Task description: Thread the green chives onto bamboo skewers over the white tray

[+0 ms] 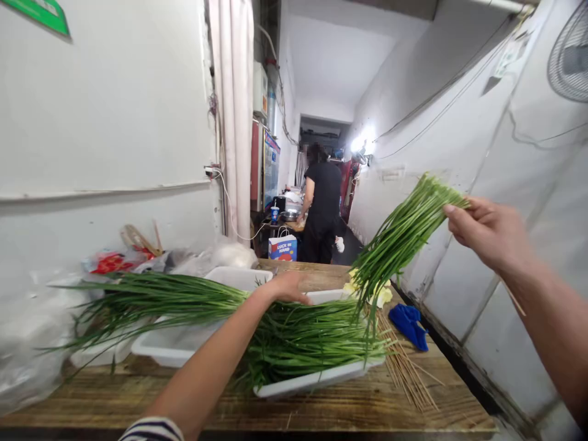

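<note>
My right hand pinches a flat bunch of garlic chives at its pale cut ends, raised at the right with the green tips hanging down. A thin stick end shows beneath that wrist. Over the back of a white tray heaped with more chives, my left hand reaches with its fingers apart; I cannot tell whether they touch the leaves. Left of that arm, a longer bundle of chives lies across another white tray.
Bamboo skewers lie loose on the wooden table, beside a blue cloth and yellowish leaves. Plastic bags crowd the left side. Beyond the table, a person in black stands near a paper bag.
</note>
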Action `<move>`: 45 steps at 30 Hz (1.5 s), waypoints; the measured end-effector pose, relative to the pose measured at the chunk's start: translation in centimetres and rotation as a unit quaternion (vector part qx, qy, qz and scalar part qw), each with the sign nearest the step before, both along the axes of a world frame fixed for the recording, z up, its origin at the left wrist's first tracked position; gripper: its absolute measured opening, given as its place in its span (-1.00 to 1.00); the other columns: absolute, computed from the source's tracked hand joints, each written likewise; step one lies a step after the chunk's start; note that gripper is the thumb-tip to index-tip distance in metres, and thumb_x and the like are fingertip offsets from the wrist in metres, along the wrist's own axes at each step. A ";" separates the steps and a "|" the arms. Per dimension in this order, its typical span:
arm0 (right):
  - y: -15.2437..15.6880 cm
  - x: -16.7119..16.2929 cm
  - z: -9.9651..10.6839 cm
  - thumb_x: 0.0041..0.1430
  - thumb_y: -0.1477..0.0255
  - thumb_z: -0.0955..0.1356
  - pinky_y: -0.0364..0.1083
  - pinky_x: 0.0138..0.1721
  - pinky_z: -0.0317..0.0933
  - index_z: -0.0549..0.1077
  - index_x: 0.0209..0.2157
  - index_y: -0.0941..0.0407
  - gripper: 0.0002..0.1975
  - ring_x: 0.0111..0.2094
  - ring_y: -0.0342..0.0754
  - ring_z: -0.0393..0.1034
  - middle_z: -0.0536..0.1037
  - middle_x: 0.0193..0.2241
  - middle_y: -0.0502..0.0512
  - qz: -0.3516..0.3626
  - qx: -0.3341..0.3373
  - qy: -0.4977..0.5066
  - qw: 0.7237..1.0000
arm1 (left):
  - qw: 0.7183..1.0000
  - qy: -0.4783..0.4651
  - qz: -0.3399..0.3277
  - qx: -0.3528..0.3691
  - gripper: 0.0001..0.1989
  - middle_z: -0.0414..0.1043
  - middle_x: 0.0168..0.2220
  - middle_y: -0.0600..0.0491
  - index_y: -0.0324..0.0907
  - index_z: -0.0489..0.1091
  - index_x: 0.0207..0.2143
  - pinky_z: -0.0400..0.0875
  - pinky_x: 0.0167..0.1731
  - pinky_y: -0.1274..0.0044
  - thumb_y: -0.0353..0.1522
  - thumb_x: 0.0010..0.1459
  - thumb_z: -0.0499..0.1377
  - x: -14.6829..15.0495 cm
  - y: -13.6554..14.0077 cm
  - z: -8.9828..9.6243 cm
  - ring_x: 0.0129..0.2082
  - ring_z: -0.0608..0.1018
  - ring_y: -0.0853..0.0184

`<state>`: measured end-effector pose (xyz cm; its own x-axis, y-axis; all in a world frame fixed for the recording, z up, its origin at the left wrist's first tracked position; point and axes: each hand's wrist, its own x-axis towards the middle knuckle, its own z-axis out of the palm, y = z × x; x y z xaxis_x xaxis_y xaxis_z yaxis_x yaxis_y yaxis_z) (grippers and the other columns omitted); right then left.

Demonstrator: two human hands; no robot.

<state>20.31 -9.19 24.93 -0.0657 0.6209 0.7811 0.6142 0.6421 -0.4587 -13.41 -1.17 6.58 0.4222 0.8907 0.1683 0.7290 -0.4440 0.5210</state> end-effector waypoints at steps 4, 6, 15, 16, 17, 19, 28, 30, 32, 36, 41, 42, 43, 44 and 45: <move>-1.1 -2.3 0.3 0.17 0.30 0.31 -0.20 -0.65 -0.13 0.20 -0.60 0.13 -0.67 -0.69 -0.29 -0.01 0.16 -0.74 -0.11 -0.044 0.063 -0.082 0.994 | 0.981 -0.082 0.058 0.163 0.15 -0.11 0.28 -0.24 -0.25 -0.14 0.26 0.09 0.16 0.32 0.03 -0.30 0.28 1.2 -2.4 4.0 0.25 0.09 0.05; -1.4 -3.6 0.5 0.16 0.30 0.31 -0.20 -0.66 -0.14 0.21 -0.59 0.12 -0.68 -0.70 -0.29 -0.02 0.15 -0.73 -0.12 -0.018 0.069 -0.072 0.995 | 0.966 -0.104 0.074 0.227 0.26 -0.21 0.29 -0.27 -0.27 -0.31 0.28 0.01 0.20 0.30 0.07 -0.33 0.27 2.7 -3.8 4.7 0.28 -0.02 0.06; -3.8 -11.1 1.7 0.17 0.35 0.34 -0.22 -0.72 -0.25 0.23 -0.51 0.12 -0.74 -0.72 -0.30 -0.13 0.07 -0.73 -0.18 0.290 -0.003 0.090 0.953 | 0.819 -0.081 0.337 0.457 0.18 -0.34 0.29 -0.36 -0.27 -0.29 0.26 -0.19 0.18 0.08 0.09 -0.23 0.21 5.3 -9.0 3.8 0.29 -0.18 -0.06; -4.1 -12.0 1.4 0.17 0.35 0.34 -0.22 -0.72 -0.24 0.22 -0.52 0.12 -0.73 -0.72 -0.30 -0.13 0.07 -0.73 -0.18 0.318 -0.001 0.096 0.943 | 0.802 -0.071 0.360 0.471 0.10 -0.31 0.29 -0.36 -0.27 -0.24 0.26 -0.19 0.18 0.08 0.06 -0.18 0.20 4.5 -9.1 3.9 0.29 -0.16 -0.05; -4.3 -12.9 1.2 0.17 0.35 0.34 -0.23 -0.73 -0.23 0.23 -0.52 0.12 -0.74 -0.73 -0.30 -0.12 0.07 -0.74 -0.18 0.343 -0.003 0.103 0.934 | 0.785 -0.064 0.383 0.483 0.02 -0.27 0.28 -0.36 -0.26 -0.19 0.25 -0.18 0.18 0.09 0.03 -0.12 0.19 3.4 -9.1 4.2 0.29 -0.14 -0.04; -4.4 -14.4 0.4 0.18 0.34 0.34 -0.24 -0.74 -0.21 0.25 -0.49 0.11 -0.76 -0.74 -0.29 -0.09 0.09 -0.74 -0.18 0.369 -0.008 0.120 0.922 | 0.749 -0.058 0.436 0.496 -0.13 -0.16 0.27 -0.34 -0.25 -0.12 0.23 -0.16 0.17 0.10 -0.06 -0.01 0.15 0.4 -8.9 4.9 0.28 -0.08 -0.02; -1.3 -18.2 -8.7 0.04 0.29 0.42 -0.21 -0.58 0.07 0.36 -0.35 0.14 -0.76 -0.65 -0.22 0.19 0.35 -0.69 -0.11 0.428 -0.242 0.166 0.855 | 0.762 0.111 0.467 0.434 -0.47 0.41 -0.19 -0.11 -0.30 -0.01 0.21 0.22 -0.13 0.36 -0.36 0.19 -0.10 -11.2 -12.9 8.0 -0.15 0.42 0.15; -1.3 -18.9 -12.0 0.01 0.26 0.43 -0.19 -0.52 0.13 0.38 -0.39 0.16 -0.73 -0.60 -0.19 0.24 0.40 -0.66 -0.05 0.424 -0.298 0.225 0.825 | 0.776 0.189 0.460 0.387 -0.57 0.41 -0.25 -0.09 -0.25 0.20 0.08 0.21 -0.19 0.37 -0.39 0.14 -0.05 -11.8 -14.2 7.2 -0.18 0.41 0.13; -1.5 -19.5 -14.9 -0.02 0.25 0.44 -0.19 -0.52 0.14 0.38 -0.42 0.16 -0.72 -0.60 -0.19 0.25 0.40 -0.65 -0.05 0.421 -0.357 0.295 0.780 | 0.801 0.247 0.442 0.319 -0.72 0.41 -0.30 -0.06 -0.20 0.34 -0.15 0.20 -0.23 0.40 -0.45 0.08 -0.01 -12.0 -15.2 6.0 -0.22 0.42 0.15; -1.9 -19.2 -18.4 -0.06 0.29 0.47 -0.23 -0.57 0.12 0.39 -0.42 0.16 -0.72 -0.62 -0.23 0.23 0.39 -0.63 -0.06 0.410 -0.422 0.383 0.712 | 0.846 0.290 0.403 0.194 -0.83 0.43 -0.34 -0.04 -0.20 0.33 -0.35 0.20 -0.29 0.47 -0.53 -0.01 0.01 -11.3 -16.2 3.0 -0.26 0.46 0.21; -4.1 -15.4 -22.4 -0.11 0.39 0.51 -0.18 -0.34 0.28 0.43 -0.29 0.15 -0.68 -0.41 -0.16 0.37 0.49 -0.41 0.03 0.361 -0.437 0.450 0.690 | 0.880 0.297 0.354 0.106 -0.85 0.46 -0.37 -0.03 -0.21 0.31 -0.35 0.23 -0.35 0.51 -0.52 0.00 0.02 -8.6 -15.1 -0.5 -0.31 0.51 0.22; -5.0 -14.6 -23.5 -0.13 0.41 0.52 -0.17 -0.32 0.29 0.43 -0.23 0.14 -0.62 -0.39 -0.15 0.39 0.49 -0.36 0.03 0.339 -0.447 0.471 0.680 | 0.884 0.301 0.344 0.100 -0.85 0.46 -0.37 -0.03 -0.21 0.32 -0.36 0.24 -0.35 0.51 -0.52 0.00 0.02 -7.8 -14.6 -1.2 -0.31 0.51 0.21; -5.9 -13.9 -24.7 -0.12 0.41 0.51 -0.17 -0.35 0.30 0.42 -0.18 0.13 -0.58 -0.42 -0.16 0.39 0.49 -0.38 0.03 0.321 -0.463 0.483 0.670 | 0.887 0.307 0.332 0.094 -0.85 0.46 -0.37 -0.04 -0.21 0.32 -0.36 0.25 -0.34 0.50 -0.52 0.00 0.02 -7.0 -13.9 -1.8 -0.30 0.51 0.21; -6.7 -13.3 -25.8 -0.09 0.38 0.50 -0.20 -0.43 0.28 0.41 -0.16 0.13 -0.58 -0.49 -0.19 0.37 0.48 -0.42 0.01 0.309 -0.482 0.486 0.660 | 0.890 0.316 0.315 0.090 -0.85 0.46 -0.36 -0.05 -0.22 0.33 -0.36 0.25 -0.32 0.50 -0.53 0.00 0.03 -6.3 -13.3 -2.3 -0.29 0.51 0.20; -7.5 -12.9 -26.8 -0.05 0.35 0.48 -0.23 -0.55 0.22 0.41 -0.16 0.14 -0.61 -0.58 -0.24 0.32 0.45 -0.47 -0.02 0.296 -0.493 0.491 0.654 | 0.893 0.329 0.294 0.085 -0.84 0.46 -0.34 -0.07 -0.22 0.34 -0.35 0.26 -0.29 0.48 -0.52 0.00 0.03 -5.6 -12.7 -2.8 -0.26 0.51 0.19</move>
